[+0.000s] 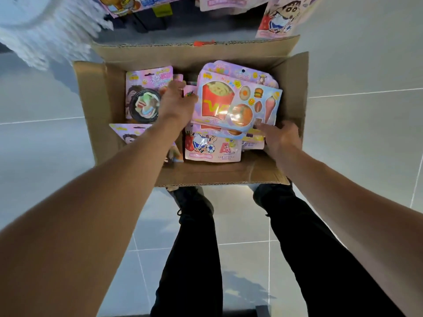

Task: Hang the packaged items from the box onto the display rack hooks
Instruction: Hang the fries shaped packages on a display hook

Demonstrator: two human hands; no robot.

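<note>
Reaching into the box (103, 106) on the floor, the left hand (177, 104) and right hand (280, 136) grip opposite edges of the fries pack (238, 104) atop other packs.

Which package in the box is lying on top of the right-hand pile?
The fries-and-burger blister pack, tilted across the pile. It overlaps the soccer-picture pouch beneath; the black-bowl pack lies apart on the left.

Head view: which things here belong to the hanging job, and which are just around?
Job:
- open brown cardboard box
- pink fries-and-burger blister pack
- pink black-bowl pack
- pink footballer pouch
- left hand
- right hand

Around:
- grey tiled floor
- black shoes
</note>
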